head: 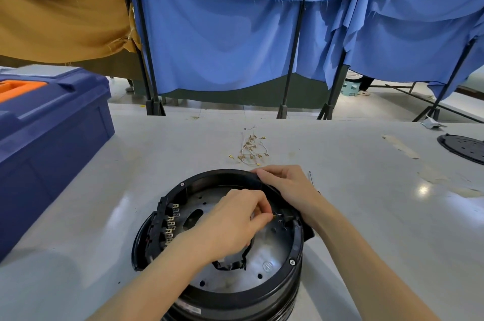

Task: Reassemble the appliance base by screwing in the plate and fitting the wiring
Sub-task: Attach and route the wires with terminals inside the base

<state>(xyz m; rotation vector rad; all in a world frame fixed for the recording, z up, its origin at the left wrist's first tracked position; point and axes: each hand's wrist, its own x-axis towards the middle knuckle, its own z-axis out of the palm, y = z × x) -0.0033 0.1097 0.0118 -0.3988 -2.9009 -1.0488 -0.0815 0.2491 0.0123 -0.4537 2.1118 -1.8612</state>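
Observation:
The round black appliance base (277, 292) stands upside down on the white table, its metal plate (264, 255) showing inside the rim. My left hand (233, 223) reaches into the base and pinches a small brass wire terminal (274, 215) beside a black connector block on the right inner wall. A black sleeved wire (242, 259) trails from under that hand across the plate. My right hand (285, 184) grips the far right rim of the base. A row of metal terminals (171, 226) lines the left inner wall.
A bundle of loose thin wires with brass terminals (250, 149) lies on the table beyond the base. A thin screwdriver (311, 179) lies right of my right hand. A blue toolbox (49, 132) stands at the left. A black round cover (463, 149) sits at the far right edge.

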